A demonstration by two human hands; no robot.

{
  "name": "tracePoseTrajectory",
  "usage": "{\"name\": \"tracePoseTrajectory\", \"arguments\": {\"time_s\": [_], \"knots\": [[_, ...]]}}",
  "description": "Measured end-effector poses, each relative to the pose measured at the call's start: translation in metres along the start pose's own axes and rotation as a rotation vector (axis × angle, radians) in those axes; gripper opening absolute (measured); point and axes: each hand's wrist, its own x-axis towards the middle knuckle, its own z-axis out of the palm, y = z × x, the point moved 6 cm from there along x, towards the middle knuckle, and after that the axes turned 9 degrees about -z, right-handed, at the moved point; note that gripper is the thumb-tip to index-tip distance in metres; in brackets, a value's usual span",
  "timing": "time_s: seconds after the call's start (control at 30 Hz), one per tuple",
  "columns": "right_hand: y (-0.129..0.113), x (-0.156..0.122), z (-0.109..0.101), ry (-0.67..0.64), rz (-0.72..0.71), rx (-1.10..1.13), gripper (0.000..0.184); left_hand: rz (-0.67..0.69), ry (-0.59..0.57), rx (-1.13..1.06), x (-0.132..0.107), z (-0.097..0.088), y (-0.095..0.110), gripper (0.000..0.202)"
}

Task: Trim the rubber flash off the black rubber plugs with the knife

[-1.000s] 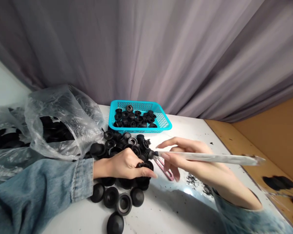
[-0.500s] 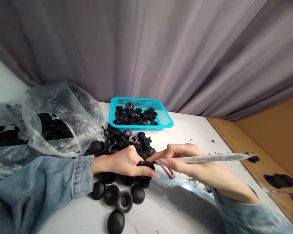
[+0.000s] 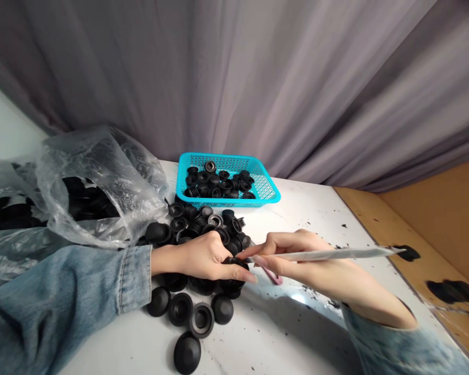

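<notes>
Loose black caps lie nearer than the fingers. The left hand pinches a black piece, mostly hidden by its thumb. The right hand, thumb and forefinger pressed together, grips a pale-handled tool, its tip obscured there. Beyond the fingers sits a blue basket.

We saw a grey curtain in folds, a pale wall far left, an orange panel far right

Makeshift workshop (heaped black parts, curtain)
</notes>
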Motion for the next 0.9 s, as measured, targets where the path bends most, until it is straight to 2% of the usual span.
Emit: {"name": "tracePoseTrajectory", "arguments": {"time_s": [0.47,0.63,0.7,0.77,0.83,0.9], "knots": [[0.002,0.001,0.001,-0.02,-0.012,-0.09,0.031,0.0,-0.027,0.005,0.0,0.002,-0.001,0.056],[-0.006,0.0,0.003,-0.032,-0.073,-0.169,0.029,0.0,-0.035,-0.02,0.0,0.002,0.002,0.055],[-0.006,-0.002,0.008,-0.014,-0.13,-0.244,0.023,0.003,-0.022,-0.025,0.001,0.0,0.003,0.054],[-0.006,-0.005,0.014,0.052,-0.249,-0.352,0.019,0.019,-0.019,-0.03,0.002,-0.001,0.003,0.053],[-0.011,-0.01,0.019,0.218,-0.474,-0.501,0.022,0.041,-0.02,-0.036,0.003,-0.001,0.003,0.053],[-0.01,-0.011,0.025,0.289,-0.589,-0.609,0.024,0.065,-0.012,-0.042,0.003,-0.002,0.004,0.054]]}}
